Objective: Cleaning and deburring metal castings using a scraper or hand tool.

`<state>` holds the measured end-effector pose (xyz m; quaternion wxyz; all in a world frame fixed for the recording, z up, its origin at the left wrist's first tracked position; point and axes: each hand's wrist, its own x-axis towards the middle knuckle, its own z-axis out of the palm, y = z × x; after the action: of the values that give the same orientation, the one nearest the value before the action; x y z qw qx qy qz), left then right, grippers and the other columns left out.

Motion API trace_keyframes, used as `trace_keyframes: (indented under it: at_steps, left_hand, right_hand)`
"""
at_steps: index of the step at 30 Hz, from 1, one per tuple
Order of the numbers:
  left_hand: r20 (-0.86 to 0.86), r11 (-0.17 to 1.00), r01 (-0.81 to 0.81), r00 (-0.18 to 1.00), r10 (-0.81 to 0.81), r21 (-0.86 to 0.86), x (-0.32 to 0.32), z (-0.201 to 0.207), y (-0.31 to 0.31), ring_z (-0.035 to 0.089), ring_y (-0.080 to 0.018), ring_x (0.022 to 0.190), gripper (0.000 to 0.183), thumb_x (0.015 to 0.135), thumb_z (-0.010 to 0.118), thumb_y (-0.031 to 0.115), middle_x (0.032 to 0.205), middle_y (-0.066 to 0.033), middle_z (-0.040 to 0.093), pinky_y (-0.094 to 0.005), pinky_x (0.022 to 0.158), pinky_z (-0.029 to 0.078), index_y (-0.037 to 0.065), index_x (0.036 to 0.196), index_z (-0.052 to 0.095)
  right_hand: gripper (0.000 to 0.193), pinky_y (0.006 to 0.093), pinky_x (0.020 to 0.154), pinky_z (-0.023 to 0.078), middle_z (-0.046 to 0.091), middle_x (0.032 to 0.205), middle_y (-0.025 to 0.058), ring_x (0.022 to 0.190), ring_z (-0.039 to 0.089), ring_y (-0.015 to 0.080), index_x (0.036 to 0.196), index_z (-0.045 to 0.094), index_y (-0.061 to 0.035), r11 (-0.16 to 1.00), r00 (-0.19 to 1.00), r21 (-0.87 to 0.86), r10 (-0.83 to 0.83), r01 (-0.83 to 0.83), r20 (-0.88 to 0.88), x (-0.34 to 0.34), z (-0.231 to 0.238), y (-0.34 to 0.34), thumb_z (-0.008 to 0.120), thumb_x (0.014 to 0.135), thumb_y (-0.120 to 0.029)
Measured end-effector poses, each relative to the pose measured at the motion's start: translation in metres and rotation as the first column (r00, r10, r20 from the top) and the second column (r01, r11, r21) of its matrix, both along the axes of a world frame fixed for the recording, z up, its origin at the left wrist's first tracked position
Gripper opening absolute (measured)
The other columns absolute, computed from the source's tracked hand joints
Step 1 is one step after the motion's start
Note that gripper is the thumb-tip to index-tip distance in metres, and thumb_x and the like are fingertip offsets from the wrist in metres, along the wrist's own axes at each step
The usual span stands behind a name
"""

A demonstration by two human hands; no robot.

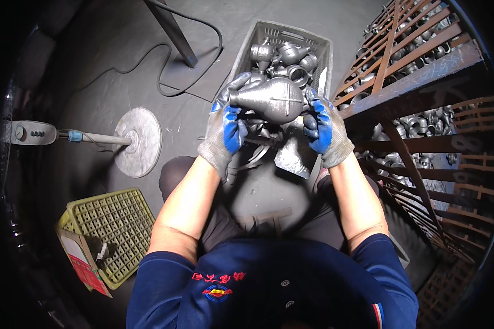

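Note:
A grey metal casting (274, 100), pear-shaped with a ridged narrow neck and a raised cross-like seam, is held up on its side in front of me. My left hand (225, 120), in a grey glove with a blue palm, is closed around the neck end. At the rounded end, my right hand (326, 123), gloved alike, has its fingers curled against the casting; their exact contact is partly hidden. Just beyond stands a grey plastic crate (330, 60) with several similar metal castings (292, 53) in it. Below the held casting is a pale metal block (296, 156).
To the right rises a rusty barred metal cage (417, 82) filled with castings. A round-based stand (142, 145) is at left, near a black cable (162, 66) and a metal post (175, 35). A yellow-green plastic crate (118, 230) with cardboard (79, 252) lies at lower left.

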<state>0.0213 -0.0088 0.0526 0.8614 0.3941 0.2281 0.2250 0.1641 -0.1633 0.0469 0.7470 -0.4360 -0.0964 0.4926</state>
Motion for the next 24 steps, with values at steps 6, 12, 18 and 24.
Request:
trace_keyframes:
  at_steps: [6, 12, 18, 24]
  left_hand:
    - [-0.061, 0.996, -0.032, 0.997, 0.037, 0.086, -0.007, -0.013, 0.006, 0.059, -0.0175, 0.098, 0.049, 0.079, 0.044, -0.003, 0.115, -0.0085, 0.058, -0.0305, 0.082, 0.05, 0.003, 0.127, 0.049]
    - [0.255, 0.672, -0.129, 0.963, -0.091, 0.73, -0.012, -0.022, 0.011, 0.059, -0.0201, 0.092, 0.029, 0.076, 0.052, 0.0, 0.104, -0.0075, 0.061, -0.0364, 0.083, 0.048, 0.003, 0.104, 0.058]
    - [0.075, 0.987, 0.069, 0.996, -0.058, -0.146, -0.003, 0.003, 0.006, 0.058, -0.0164, 0.091, 0.028, 0.085, 0.057, 0.019, 0.103, -0.005, 0.061, -0.0362, 0.08, 0.049, 0.009, 0.111, 0.059]
    - [-0.016, 0.974, -0.035, 0.999, 0.032, -0.223, 0.003, -0.01, 0.008, 0.059, -0.0107, 0.078, 0.036, 0.093, 0.05, 0.036, 0.098, -0.0033, 0.062, -0.0263, 0.06, 0.052, 0.009, 0.116, 0.057]
  right_hand:
    - [0.027, 0.0168, 0.037, 0.029, 0.057, 0.077, 0.0045, 0.048, 0.04, 0.0046, 0.111, 0.053, -0.0052, 0.992, 0.999, -0.116, -0.043, 0.039, -0.033, 0.0, 0.002, 0.002, 0.045, 0.096, -0.027]
    - [0.027, 0.0169, 0.036, 0.029, 0.059, 0.077, 0.0041, 0.044, 0.039, 0.0038, 0.099, 0.056, -0.0015, 0.997, 0.998, -0.082, -0.001, -0.004, -0.068, 0.001, 0.002, 0.003, 0.049, 0.095, -0.027]
    - [0.017, 0.0153, 0.038, 0.031, 0.058, 0.078, 0.0027, 0.047, 0.041, 0.0037, 0.102, 0.056, -0.0009, 0.99, 0.949, -0.141, 0.04, 0.005, 0.312, 0.003, -0.001, -0.005, 0.049, 0.094, -0.014]
    - [0.018, 0.0145, 0.04, 0.033, 0.059, 0.084, 0.0022, 0.051, 0.043, 0.0026, 0.105, 0.056, 0.0006, 0.994, 0.823, -0.11, 0.065, -0.003, 0.564, 0.002, 0.005, -0.01, 0.049, 0.093, -0.011]
